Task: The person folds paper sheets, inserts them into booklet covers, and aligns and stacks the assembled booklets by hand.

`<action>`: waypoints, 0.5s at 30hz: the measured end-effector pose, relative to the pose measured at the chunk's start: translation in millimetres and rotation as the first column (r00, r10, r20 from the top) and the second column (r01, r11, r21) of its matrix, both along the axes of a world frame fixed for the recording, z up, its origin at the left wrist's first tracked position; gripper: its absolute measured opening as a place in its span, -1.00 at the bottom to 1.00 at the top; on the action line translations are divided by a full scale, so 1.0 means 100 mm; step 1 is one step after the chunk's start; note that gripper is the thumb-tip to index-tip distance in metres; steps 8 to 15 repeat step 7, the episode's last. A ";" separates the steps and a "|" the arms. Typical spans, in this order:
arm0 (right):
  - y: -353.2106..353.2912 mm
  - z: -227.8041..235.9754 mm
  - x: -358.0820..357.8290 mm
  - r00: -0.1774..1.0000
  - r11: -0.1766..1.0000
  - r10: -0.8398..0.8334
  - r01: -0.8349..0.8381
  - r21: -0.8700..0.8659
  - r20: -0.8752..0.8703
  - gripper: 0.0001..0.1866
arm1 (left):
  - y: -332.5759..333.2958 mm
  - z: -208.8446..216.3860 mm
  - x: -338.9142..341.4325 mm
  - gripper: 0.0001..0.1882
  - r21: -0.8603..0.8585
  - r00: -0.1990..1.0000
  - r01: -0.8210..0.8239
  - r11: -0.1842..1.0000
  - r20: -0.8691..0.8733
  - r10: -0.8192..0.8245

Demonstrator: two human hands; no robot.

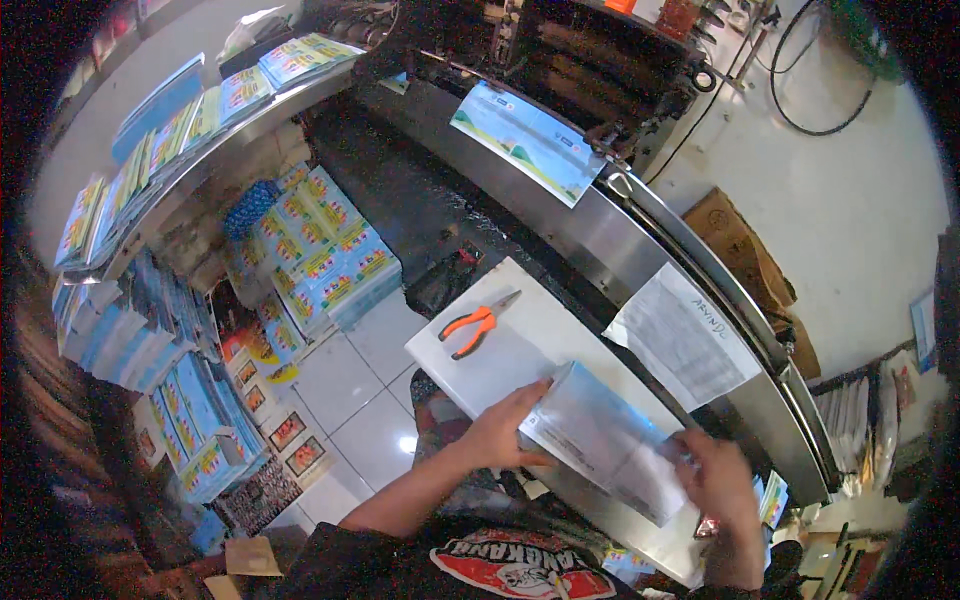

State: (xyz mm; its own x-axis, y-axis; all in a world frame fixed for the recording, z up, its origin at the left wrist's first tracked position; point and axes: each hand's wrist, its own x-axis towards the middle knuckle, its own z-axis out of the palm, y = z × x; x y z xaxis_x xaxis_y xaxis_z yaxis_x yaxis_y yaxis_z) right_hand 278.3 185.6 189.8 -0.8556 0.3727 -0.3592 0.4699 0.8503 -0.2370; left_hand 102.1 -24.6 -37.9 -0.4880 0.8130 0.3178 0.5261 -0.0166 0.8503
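Note:
A thick stack of printed sheets, pale blue and white with a glossy top, rests on a narrow white tabletop. At its left end, my left hand grips it, thumb on the near side and fingers along the far edge. My right hand is curled around the right end, its fingers somewhat blurred. Pliers with orange and black handles lie on the tabletop beyond my left hand, touched by neither hand. The underside of the stack is hidden.
Stacks of colourful printed sheets stand on the tiled floor at left; more lie on a curved metal shelf. A large machine with a metal edge borders the far side, a blue-green sheet and white paper on it.

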 end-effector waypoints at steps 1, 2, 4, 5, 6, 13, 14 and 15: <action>0.10 0.08 -0.04 0.995 0.993 0.033 -0.022 0.116 -0.092 -0.73 | 0.01 -0.01 0.00 0.19 0.004 0.999 -0.007 1.000 -0.039 0.007; 0.23 0.13 -0.10 0.980 0.974 0.082 -0.040 0.225 -0.181 -0.79 | 0.00 -0.02 0.00 0.16 0.000 0.997 -0.022 1.000 -0.081 0.022; 0.64 0.27 -0.35 0.992 0.967 0.016 0.017 0.254 -0.126 -0.79 | -0.01 -0.02 0.01 0.14 -0.027 0.995 -0.022 0.999 -0.101 0.020; 0.82 0.40 -0.44 0.977 0.943 0.002 0.070 0.326 -0.213 -0.76 | 0.04 -0.03 0.01 0.12 -0.042 0.993 -0.013 0.999 -0.116 0.008; 0.95 0.55 -0.53 0.955 0.916 0.003 0.117 0.383 -0.298 -0.72 | 0.04 -0.03 0.01 0.12 -0.043 0.993 -0.011 0.999 -0.119 0.006; 0.96 0.55 -0.52 0.954 0.917 0.001 0.119 0.381 -0.301 -0.72 | 0.03 -0.03 0.01 0.11 -0.035 0.994 -0.008 0.999 -0.110 0.004; 0.96 0.55 -0.52 0.954 0.917 0.001 0.119 0.381 -0.301 -0.72 | 0.03 -0.03 0.01 0.11 -0.035 0.994 -0.008 0.999 -0.110 0.004; 0.96 0.55 -0.52 0.954 0.917 0.001 0.119 0.381 -0.301 -0.72 | 0.03 -0.03 0.01 0.11 -0.035 0.994 -0.008 0.999 -0.110 0.004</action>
